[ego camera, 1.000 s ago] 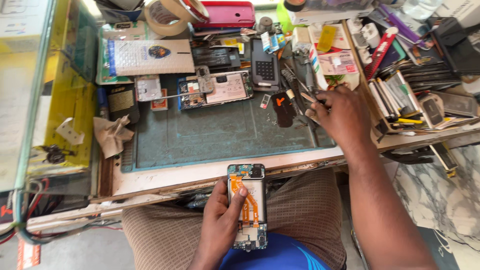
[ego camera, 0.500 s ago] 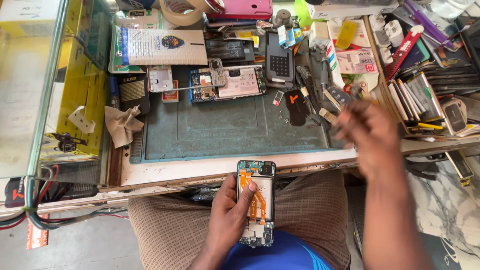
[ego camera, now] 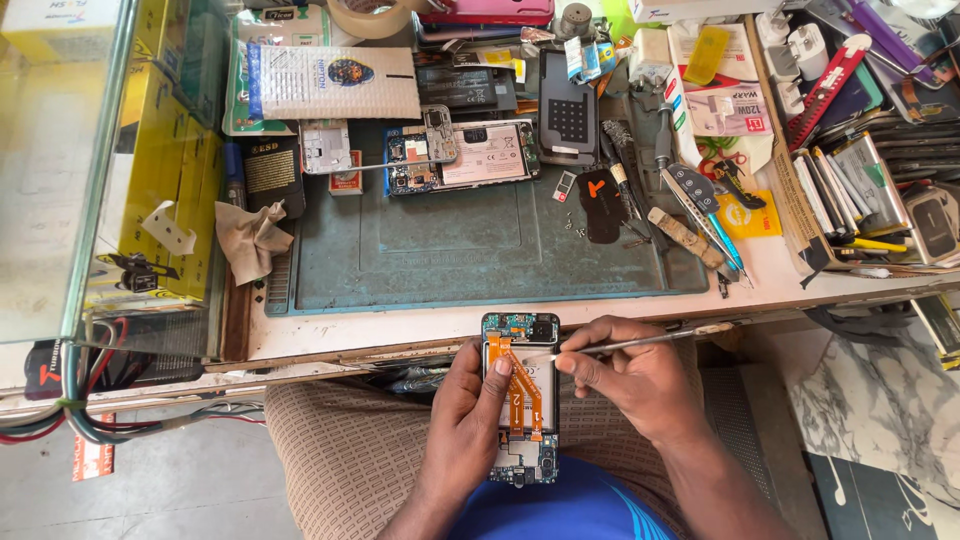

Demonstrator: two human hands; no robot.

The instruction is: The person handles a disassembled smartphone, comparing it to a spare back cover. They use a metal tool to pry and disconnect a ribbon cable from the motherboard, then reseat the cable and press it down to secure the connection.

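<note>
Opened phone sits over our lap, just below the bench edge, back off and orange flex cables bare. Our left hand cradles it from nine o'clock, thumb across the frame. Our right hand, at three o'clock, pinches thin tweezers, tip touching the board. Light, stiff, likely fragile inside — we judge the edges the safest hold.

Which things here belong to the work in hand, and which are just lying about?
In hand:
- opened phone with orange flex cables, held by left hand
- tweezers, held by right hand, tips at the phone

Lying about:
- second opened phone on green mat
- crumpled cloth
- tape roll
- red utility knife
</note>
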